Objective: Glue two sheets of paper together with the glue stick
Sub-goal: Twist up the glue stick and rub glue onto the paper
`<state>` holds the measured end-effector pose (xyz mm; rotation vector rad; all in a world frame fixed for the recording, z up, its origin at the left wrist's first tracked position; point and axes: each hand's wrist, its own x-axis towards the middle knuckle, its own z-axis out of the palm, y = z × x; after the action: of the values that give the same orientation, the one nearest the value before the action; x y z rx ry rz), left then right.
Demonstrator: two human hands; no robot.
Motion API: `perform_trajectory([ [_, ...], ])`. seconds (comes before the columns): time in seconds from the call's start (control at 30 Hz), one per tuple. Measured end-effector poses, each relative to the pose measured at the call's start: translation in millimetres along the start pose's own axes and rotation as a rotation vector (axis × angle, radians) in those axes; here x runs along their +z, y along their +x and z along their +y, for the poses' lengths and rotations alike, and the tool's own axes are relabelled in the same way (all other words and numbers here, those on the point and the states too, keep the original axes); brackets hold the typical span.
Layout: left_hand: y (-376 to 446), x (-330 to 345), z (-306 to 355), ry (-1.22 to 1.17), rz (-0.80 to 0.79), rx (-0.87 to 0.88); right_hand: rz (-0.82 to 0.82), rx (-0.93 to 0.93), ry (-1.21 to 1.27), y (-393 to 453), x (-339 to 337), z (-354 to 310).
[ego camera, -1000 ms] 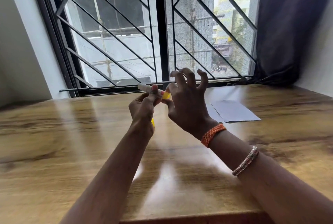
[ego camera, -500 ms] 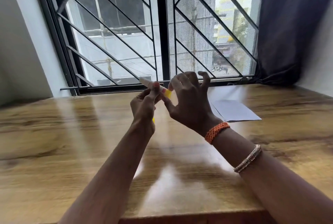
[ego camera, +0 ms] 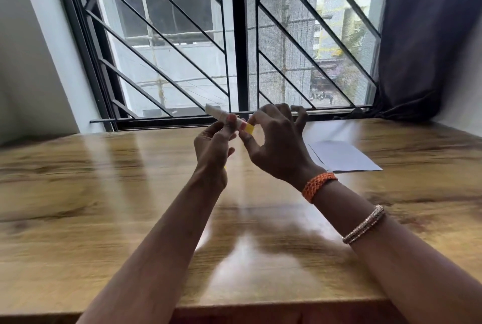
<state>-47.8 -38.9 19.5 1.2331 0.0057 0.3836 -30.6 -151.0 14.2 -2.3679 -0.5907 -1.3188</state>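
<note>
A white glue stick (ego camera: 220, 114) with a yellow end (ego camera: 249, 128) is held up above the wooden table (ego camera: 104, 206). My left hand (ego camera: 212, 151) grips its white body between thumb and fingers. My right hand (ego camera: 276, 146) pinches the yellow end with thumb and forefinger, the other fingers curled above. A small yellow piece shows below my left palm; I cannot tell what it is. White paper sheets (ego camera: 341, 155) lie flat on the table to the right of my right hand, partly hidden behind it.
A barred window (ego camera: 234, 36) stands right behind the table's far edge. A dark curtain (ego camera: 422, 36) hangs at the back right. White walls close in on both sides. The table's front edge runs just under my forearms.
Both hands with the glue stick have drifted slightly right and up. The right hand's spread fingers have curled in closer over the yellow end.
</note>
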Motion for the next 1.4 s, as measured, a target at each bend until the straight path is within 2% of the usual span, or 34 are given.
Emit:
perform_trajectory([
  [0.13,3,-1,-2,0.003,-0.013,0.001,-0.057,-0.001,0.029,0,2,2],
  [0.3,4,-1,-2,-0.031,-0.116,-0.009,-0.174,0.155,0.372,2,0,1],
  [0.4,5,-3,-1,-0.067,-0.175,-0.021,-0.208,0.155,0.558,1,2,1],
  [0.47,4,-4,1,-0.105,-0.172,0.004,-0.218,0.132,0.597,-2,5,-2],
  [0.53,3,-4,2,-0.129,-0.127,0.028,-0.194,0.131,0.611,-5,8,-6],
  [0.63,4,-3,-2,-0.107,-0.113,0.010,-0.072,0.111,0.652,-6,8,-5],
  [0.87,3,0,-2,-0.020,-0.289,-0.020,0.020,0.069,0.719,-1,9,-1],
  [0.93,4,0,-4,-0.033,-0.325,-0.013,0.035,0.167,0.811,1,8,-1],
  [1.03,-1,8,-11,0.058,-0.377,0.000,0.067,0.515,1.046,7,3,9],
  [1.1,-5,14,-20,0.190,-0.313,0.040,0.094,0.824,1.179,11,-3,23],
  [1.17,-7,17,-32,0.386,-0.220,0.181,0.096,1.061,1.242,12,-11,40],
  [1.27,-9,21,-45,0.726,-0.112,0.430,0.093,1.214,1.302,9,-13,62],
  [1.33,-7,30,-49,0.826,-0.111,0.456,0.099,1.271,1.316,6,-14,70],
  [1.4,-3,42,-55,0.928,-0.141,0.412,0.090,1.309,1.300,3,-16,74],
])
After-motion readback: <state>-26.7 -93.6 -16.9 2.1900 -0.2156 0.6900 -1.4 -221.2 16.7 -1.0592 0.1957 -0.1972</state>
